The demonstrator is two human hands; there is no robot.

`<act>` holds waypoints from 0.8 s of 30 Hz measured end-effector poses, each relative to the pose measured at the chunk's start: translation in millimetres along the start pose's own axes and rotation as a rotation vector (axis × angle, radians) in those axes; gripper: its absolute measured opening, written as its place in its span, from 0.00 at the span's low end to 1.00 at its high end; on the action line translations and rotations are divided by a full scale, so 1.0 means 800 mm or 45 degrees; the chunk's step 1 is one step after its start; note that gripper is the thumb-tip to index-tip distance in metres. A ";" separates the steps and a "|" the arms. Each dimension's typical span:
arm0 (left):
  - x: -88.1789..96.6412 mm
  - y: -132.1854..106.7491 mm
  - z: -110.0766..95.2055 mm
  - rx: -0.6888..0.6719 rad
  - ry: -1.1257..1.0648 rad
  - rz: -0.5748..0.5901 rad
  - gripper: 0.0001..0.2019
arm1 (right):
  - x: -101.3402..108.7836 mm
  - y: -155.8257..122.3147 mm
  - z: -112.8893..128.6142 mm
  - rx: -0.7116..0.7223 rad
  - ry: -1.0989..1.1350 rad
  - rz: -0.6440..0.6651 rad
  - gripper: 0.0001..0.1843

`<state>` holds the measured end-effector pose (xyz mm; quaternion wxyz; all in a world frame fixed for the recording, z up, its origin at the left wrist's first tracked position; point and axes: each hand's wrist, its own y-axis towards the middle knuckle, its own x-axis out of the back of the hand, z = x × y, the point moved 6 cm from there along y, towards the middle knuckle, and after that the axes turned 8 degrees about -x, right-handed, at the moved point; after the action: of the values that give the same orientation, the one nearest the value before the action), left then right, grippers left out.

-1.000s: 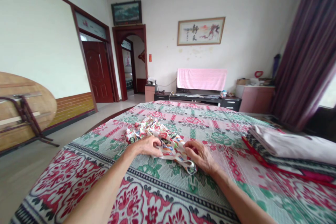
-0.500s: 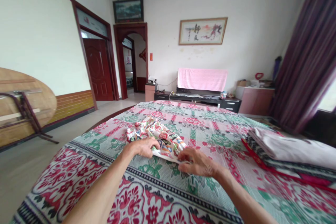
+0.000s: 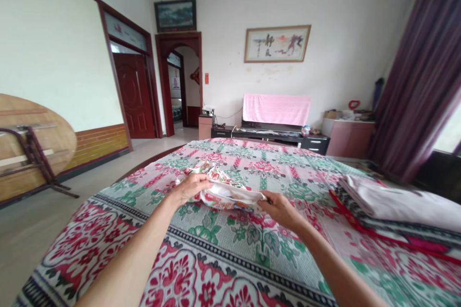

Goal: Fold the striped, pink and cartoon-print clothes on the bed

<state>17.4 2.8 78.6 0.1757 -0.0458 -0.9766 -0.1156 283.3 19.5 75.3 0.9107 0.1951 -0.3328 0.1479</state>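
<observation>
A small garment (image 3: 230, 197) with a multicoloured print and a white inside is stretched between my two hands. Its near edge is lifted and gapes, so the white lining shows, while the rest lies crumpled on the bed behind. My left hand (image 3: 190, 188) pinches the edge at the left. At the right end, my right hand (image 3: 279, 207) grips the same edge between thumb and fingers. Exactly what kind of garment it is cannot be made out. Beneath it spreads a flowered bedspread (image 3: 212, 249) in green, pink and red.
On the right side of the bed lies a stack of folded cloths (image 3: 392, 216). A folded round table (image 3: 39, 148) leans by the left wall. Beyond the bed stand a low black cabinet (image 3: 315, 144) and a screen under a pink towel (image 3: 276, 109).
Both hands have lifted the garment's near edge up and away from me, and its white inside now shows. My right hand has moved slightly right and closed on the edge.
</observation>
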 end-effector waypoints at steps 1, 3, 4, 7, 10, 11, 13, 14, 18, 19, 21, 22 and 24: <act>0.000 -0.001 0.000 0.024 -0.044 -0.007 0.21 | 0.001 0.001 -0.003 -0.016 0.090 0.015 0.11; -0.001 -0.004 0.001 0.063 -0.103 0.010 0.22 | 0.000 0.003 -0.008 -0.049 0.238 0.042 0.13; -0.001 -0.005 0.000 0.069 -0.114 0.036 0.23 | -0.001 0.004 -0.011 -0.068 0.295 0.051 0.15; -0.008 -0.013 -0.007 0.058 -0.138 0.224 0.23 | -0.003 0.005 -0.016 -0.138 0.413 0.037 0.19; -0.019 -0.024 -0.017 0.048 -0.192 0.465 0.24 | 0.000 0.005 -0.020 -0.208 0.510 -0.037 0.23; -0.022 -0.026 -0.018 0.058 -0.184 0.520 0.24 | 0.001 0.005 -0.021 -0.228 0.534 -0.062 0.24; -0.022 -0.027 -0.015 0.090 -0.070 0.550 0.24 | 0.006 0.005 -0.024 -0.250 0.558 -0.134 0.25; -0.020 -0.026 -0.012 0.108 0.035 0.527 0.22 | 0.011 0.006 -0.027 -0.251 0.564 -0.193 0.25; -0.008 -0.016 -0.001 0.074 0.441 0.370 0.10 | 0.036 0.005 -0.043 -0.263 0.588 -0.498 0.25; -0.007 -0.014 -0.001 0.045 0.483 0.344 0.08 | 0.042 0.005 -0.048 -0.280 0.598 -0.566 0.25; -0.005 -0.009 0.000 -0.006 0.513 0.295 0.07 | 0.051 0.003 -0.059 -0.305 0.615 -0.661 0.25; -0.004 -0.007 0.000 -0.030 0.518 0.266 0.07 | 0.054 0.002 -0.064 -0.310 0.619 -0.696 0.25; -0.003 -0.002 -0.001 -0.073 0.508 0.185 0.07 | 0.058 0.001 -0.069 -0.309 0.610 -0.740 0.26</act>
<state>19.5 1.1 78.5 0.3721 -0.0971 -0.9128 -0.1373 347.4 51.9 67.5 0.9829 0.1320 -0.0567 -0.1151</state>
